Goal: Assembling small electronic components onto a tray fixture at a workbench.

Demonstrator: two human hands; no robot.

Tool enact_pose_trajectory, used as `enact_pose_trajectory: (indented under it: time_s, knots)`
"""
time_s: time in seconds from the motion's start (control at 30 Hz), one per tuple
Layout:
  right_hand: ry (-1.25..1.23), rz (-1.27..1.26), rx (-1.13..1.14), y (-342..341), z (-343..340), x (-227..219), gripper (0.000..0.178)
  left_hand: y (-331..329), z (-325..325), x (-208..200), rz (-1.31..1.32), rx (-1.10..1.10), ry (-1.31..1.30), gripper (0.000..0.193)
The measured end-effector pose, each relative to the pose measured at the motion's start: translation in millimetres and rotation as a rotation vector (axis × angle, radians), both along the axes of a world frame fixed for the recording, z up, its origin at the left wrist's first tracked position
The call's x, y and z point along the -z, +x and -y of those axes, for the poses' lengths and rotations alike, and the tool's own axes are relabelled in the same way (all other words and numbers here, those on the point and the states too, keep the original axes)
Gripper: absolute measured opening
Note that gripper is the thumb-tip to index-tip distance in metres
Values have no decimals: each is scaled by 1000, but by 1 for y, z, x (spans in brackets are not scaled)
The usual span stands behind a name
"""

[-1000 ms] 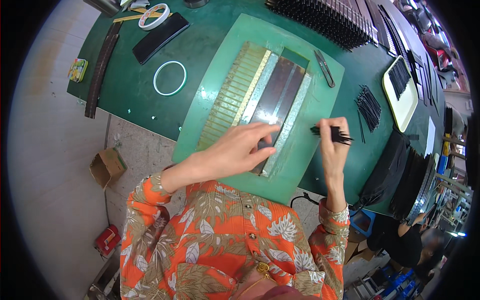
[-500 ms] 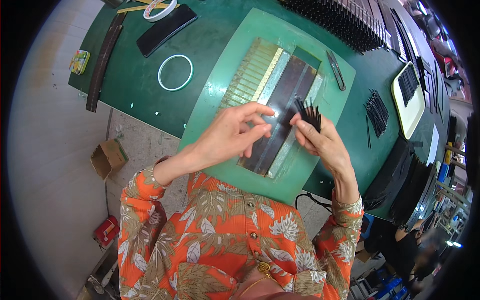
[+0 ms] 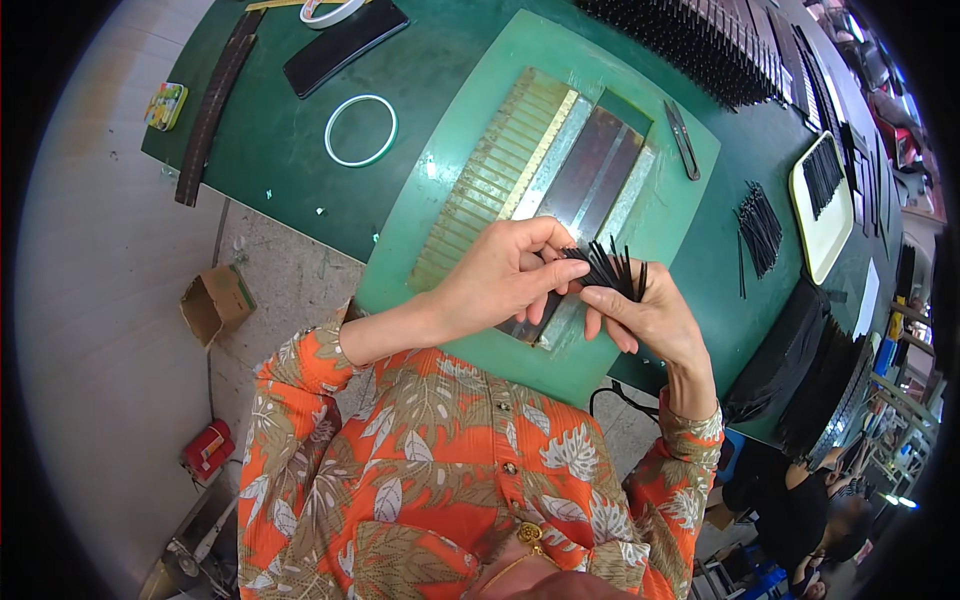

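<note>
My right hand is closed around a fanned bunch of thin black strips, their ends sticking up past the thumb. My left hand meets the bunch from the left, thumb and forefinger pinched on strip ends at its edge; how many they grip is hidden. Under both hands lies a slotted yellowish plate beside a dark brown bar with a lighter stripe and metal strips along its sides. These rest on a pale green board.
Tweezers or snips lie at the board's right edge. Further right are a loose pile of black strips and a cream tray holding more. A tape ring and a black phone-like slab lie left. A dense black rack stands behind.
My left hand has moved right, from apart over the brown bar to pinching at the bunch. My right hand has shifted slightly down, still holding the strips.
</note>
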State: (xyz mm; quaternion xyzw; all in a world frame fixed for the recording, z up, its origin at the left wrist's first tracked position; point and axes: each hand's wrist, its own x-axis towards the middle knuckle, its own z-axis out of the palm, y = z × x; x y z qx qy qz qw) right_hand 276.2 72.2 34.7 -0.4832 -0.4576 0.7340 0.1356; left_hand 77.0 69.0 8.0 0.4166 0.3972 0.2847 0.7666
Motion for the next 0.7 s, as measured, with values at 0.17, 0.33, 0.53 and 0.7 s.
enact_pose_trajectory:
  time_s: [0.17, 0.33, 0.53, 0.7]
  knots:
    - [18, 8, 60, 5, 5, -1, 12, 4, 5, 0, -43, -72, 102, 10]
    - [52, 6, 118, 8, 7, 0, 11, 2, 6, 0, -21, -66, 77, 11]
    - [70, 21, 111, 7, 8, -3, 11, -1, 6, -1, -10, -40, 12, 12]
    - [97, 47, 112, 12, 4, -5, 12, -7, 4, -1, -64, -66, -19, 12]
